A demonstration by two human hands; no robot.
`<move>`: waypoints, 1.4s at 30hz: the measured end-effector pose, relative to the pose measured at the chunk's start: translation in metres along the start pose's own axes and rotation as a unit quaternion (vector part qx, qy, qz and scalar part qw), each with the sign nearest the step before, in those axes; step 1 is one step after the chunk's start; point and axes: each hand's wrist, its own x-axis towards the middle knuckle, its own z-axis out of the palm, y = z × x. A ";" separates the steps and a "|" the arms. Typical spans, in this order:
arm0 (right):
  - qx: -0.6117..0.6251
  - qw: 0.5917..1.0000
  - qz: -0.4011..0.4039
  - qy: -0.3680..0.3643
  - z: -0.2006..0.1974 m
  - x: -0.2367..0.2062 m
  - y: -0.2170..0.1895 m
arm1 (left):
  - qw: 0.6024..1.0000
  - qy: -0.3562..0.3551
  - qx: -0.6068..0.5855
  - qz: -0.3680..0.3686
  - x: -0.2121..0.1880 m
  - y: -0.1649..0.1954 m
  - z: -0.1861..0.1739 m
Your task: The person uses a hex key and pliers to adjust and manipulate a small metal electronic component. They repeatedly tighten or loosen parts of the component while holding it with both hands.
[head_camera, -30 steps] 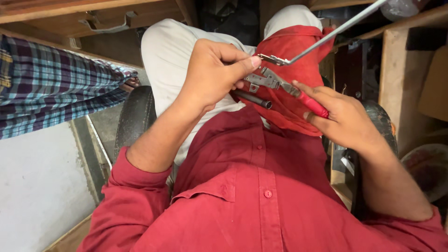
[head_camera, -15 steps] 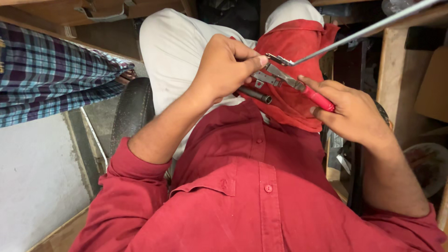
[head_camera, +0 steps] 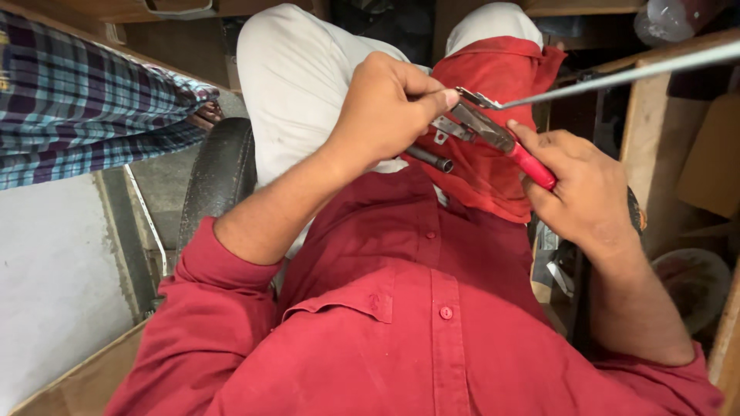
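Hands, two: right hand [head_camera: 590, 192] closed around one red-handled pliers [head_camera: 501, 142], left hand [head_camera: 389, 108] pinching one rod [head_camera: 617, 77].

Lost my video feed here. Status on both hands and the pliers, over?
Right hand grips the red-handled pliers. Left hand pinches at the pliers' nose, where a thin metal rod meets it. A red cloth lies underneath; nothing blocks.

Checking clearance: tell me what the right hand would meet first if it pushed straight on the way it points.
The right hand points up-left along the red-handled pliers; it would likely meet the left hand at the pliers' head, though depth is unclear.
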 end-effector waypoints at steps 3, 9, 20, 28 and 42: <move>0.072 0.995 0.051 -0.042 0.001 0.002 0.010 | 0.999 0.008 0.021 0.040 0.001 0.000 0.000; 0.270 0.944 0.131 -0.139 0.000 0.010 0.021 | 0.999 0.005 0.031 0.032 0.004 0.002 -0.001; -0.115 0.988 -0.048 0.095 0.006 0.007 -0.014 | 0.999 0.028 0.028 -0.003 0.006 0.006 -0.005; -0.030 0.999 -0.010 0.022 0.007 0.002 0.005 | 1.000 0.012 0.020 0.015 0.008 0.003 -0.002; -0.126 0.987 -0.027 0.094 0.015 0.002 -0.010 | 0.999 0.031 0.032 -0.002 0.007 0.000 -0.004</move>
